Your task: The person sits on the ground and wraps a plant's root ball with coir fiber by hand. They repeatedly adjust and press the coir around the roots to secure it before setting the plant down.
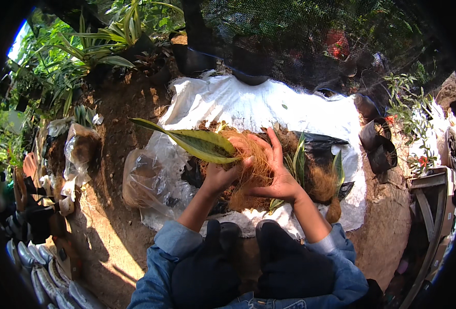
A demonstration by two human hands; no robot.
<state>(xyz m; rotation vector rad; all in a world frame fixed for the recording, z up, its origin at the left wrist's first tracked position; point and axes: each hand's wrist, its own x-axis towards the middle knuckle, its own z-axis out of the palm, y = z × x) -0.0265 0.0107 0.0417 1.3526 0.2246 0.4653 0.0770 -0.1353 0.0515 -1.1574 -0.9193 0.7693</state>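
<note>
A snake plant leaf [202, 144], green with yellow edges, points up and to the left from my left hand [220, 175], which is closed around its base. Loose brown coconut fibre [256, 157] surrounds the plant's lower end, hiding any roots. My right hand [284, 183] cups this fibre from the right, fingers and thumb spread around it. More fibre and dark material lie under both hands. To the right, another snake plant [299, 162] stands beside a fibre-wrapped clump [322, 183].
A white woven sheet [228, 103] covers the soil ahead of my feet. A clear plastic bag [143, 177] of brown material sits left. Black plant bags [380, 147] stand right, near a wooden frame [431, 206]. Dark netting [300, 46] hangs at the back.
</note>
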